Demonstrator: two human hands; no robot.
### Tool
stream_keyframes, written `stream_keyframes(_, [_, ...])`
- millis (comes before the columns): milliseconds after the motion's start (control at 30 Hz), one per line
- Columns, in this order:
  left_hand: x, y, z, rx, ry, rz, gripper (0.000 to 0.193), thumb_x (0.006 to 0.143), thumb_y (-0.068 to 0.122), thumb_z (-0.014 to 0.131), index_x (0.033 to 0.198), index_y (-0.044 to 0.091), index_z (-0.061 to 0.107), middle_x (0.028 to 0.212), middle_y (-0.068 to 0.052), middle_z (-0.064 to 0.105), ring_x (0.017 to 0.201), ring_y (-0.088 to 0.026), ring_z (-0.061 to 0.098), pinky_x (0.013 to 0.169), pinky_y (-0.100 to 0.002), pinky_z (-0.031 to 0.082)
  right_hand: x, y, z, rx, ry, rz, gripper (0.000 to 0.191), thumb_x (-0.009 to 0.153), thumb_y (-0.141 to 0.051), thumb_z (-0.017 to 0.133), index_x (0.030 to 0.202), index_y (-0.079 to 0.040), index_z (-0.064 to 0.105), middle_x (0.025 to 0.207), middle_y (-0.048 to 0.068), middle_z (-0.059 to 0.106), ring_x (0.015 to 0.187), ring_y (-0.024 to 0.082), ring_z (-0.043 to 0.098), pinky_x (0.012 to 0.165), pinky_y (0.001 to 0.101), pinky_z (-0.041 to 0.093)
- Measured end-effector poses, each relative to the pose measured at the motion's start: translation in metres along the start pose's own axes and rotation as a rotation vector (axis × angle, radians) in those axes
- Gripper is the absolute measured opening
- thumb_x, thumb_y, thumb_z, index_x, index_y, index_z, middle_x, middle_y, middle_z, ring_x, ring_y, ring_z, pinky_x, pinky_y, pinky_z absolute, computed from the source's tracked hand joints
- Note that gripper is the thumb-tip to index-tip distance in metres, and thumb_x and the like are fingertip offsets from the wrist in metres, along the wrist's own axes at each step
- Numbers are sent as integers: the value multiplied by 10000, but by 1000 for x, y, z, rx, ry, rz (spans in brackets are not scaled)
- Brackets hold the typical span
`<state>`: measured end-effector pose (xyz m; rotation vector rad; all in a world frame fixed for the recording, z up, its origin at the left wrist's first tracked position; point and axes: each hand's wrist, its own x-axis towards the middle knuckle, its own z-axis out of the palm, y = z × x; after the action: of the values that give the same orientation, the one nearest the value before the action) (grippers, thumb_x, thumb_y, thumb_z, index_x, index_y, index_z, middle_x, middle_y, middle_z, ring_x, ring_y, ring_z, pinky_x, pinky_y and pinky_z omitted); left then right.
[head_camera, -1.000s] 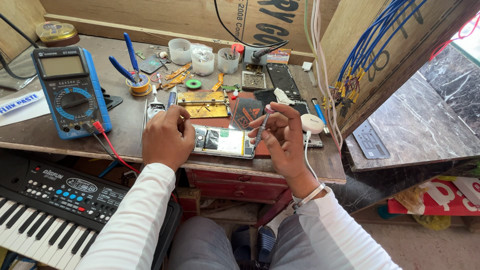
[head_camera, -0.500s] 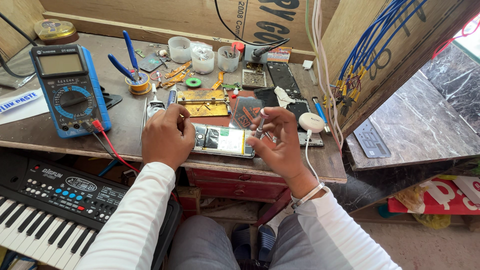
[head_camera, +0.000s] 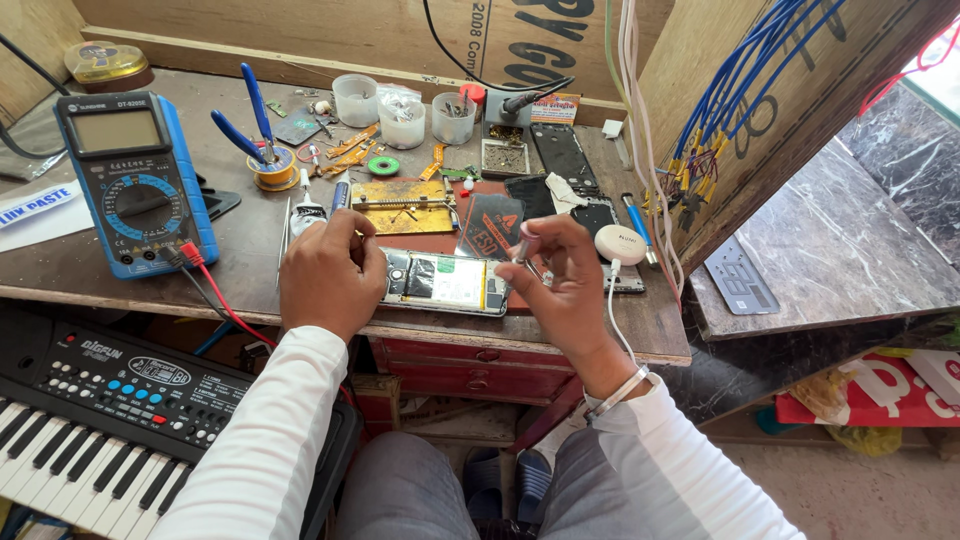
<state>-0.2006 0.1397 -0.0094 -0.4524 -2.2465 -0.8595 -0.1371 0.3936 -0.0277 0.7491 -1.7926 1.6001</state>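
- Opened phone: lies flat, back cover off, at the near edge of the worktop, between your two hands. Its long axis runs left to right, parallel to that edge.
- Left hand: knuckles up, fingers curled closed around the phone's left end, pinning it. The fingertips are hidden behind the hand, so how exactly they bear on it cannot be told.
- Right hand: just off the phone's right end, fingers pinched shut on a slim screwdriver with a pale pink cap. The shaft tilts down and to the right; the tip is hidden among your fingers, so whether it touches the phone cannot be told.
- Key relation: the phone lies to the left of the tool-holding grip, touching or nearly so. Both hands sit at its ends, the left on it, the right beside it.
- Just beyond the phone: a yellow board and a dark printed card.
- Right of your right hand: a round white charger puck, its cable trailing toward your wrist.
- Far left: a blue multimeter, red and black leads running off the worktop edge.
- Back row: blue-handled pliers by a solder spool, and small plastic cups.
- Below left: a black keyboard.
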Motion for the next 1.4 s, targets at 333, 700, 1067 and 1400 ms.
stream_keyframes(333, [0, 1, -7, 25, 7, 2, 56, 872, 130, 698, 919, 112, 672, 715, -88, 649, 720, -319, 651, 704, -487, 498, -3, 3, -3, 165, 21, 34, 440, 1018, -32, 741, 1389, -65, 509, 1179, 69, 601, 1061, 174, 641, 963, 338, 532])
stream_keyframes(700, [-1, 1, -12, 23, -8, -9, 69, 864, 129, 694, 929, 114, 675, 720, -82, 656, 724, -315, 655, 704, -487, 501, -1, -12, 2, 92, 76, 1, 404, 967, 10, 751, 1303, -51, 535, 1168, 65, 589, 1111, 174, 655, 976, 328, 545])
stream_keyframes(1067, [-5, -1, -21, 41, 8, 0, 79, 860, 132, 700, 934, 115, 677, 738, -94, 660, 738, -323, 656, 714, -490, 504, -6, -26, 9, 75, 93, 35, 336, 1009, 21, 742, 1288, -35, 563, 1160, 79, 632, 1093, 178, 671, 999, 342, 568])
stream_keyframes(1400, [-6, -7, -28, 16, 11, 14, 83, 854, 132, 694, 929, 113, 664, 736, -78, 662, 752, -317, 659, 734, -487, 506, -7, -27, 17, 138, 72, 47, 347, 1046, -4, 705, 1344, -46, 531, 1157, 104, 640, 1100, 187, 678, 996, 339, 562])
